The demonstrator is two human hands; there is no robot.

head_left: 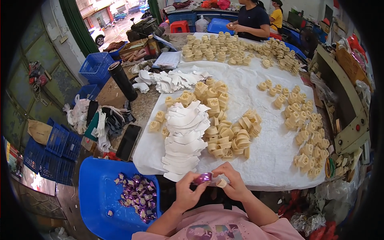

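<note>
Close to the table's near edge, my left hand (187,193) pinches a shiny purple curved piece (203,178) between thumb and fingers. My right hand (237,185) is bent just beside it, fingertips at the piece's right end; whether they grip it I cannot make out. A small pale band or piece (221,183) shows at a finger of the right hand. Just beyond my hands, white curved paper-like strips (185,136) lie overlapped in a long stack. Right of them are piled cream-coloured curved pieces (228,138). Purple pieces like the held one (138,196) lie in a blue bin (94,200) at my left.
More cream pieces (308,128) line the table's right side and its far end (218,48). A black cylinder (122,82), a phone (129,142) and gloves (114,120) lie at the left. Another person (254,20) works at the far end. A metal frame (352,112) stands right.
</note>
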